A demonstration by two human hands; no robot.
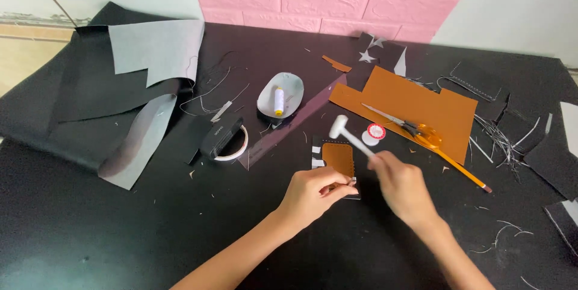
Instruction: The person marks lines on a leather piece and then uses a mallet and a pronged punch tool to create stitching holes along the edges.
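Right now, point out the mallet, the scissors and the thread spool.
mallet [339,126], head view, on its white head.
scissors [425,135], head view, on the orange handles.
thread spool [279,100], head view, on its yellow middle.

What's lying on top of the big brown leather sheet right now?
On the brown leather sheet lie orange-handled scissors, and a pencil crosses its lower edge. A small round white-and-red thing sits at its left edge. What is beneath the sheet is covered.

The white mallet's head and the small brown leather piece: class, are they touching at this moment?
Apart. In the head view the white mallet's head is raised above the small brown leather piece, with dark table showing between them; the right hand holds the handle.
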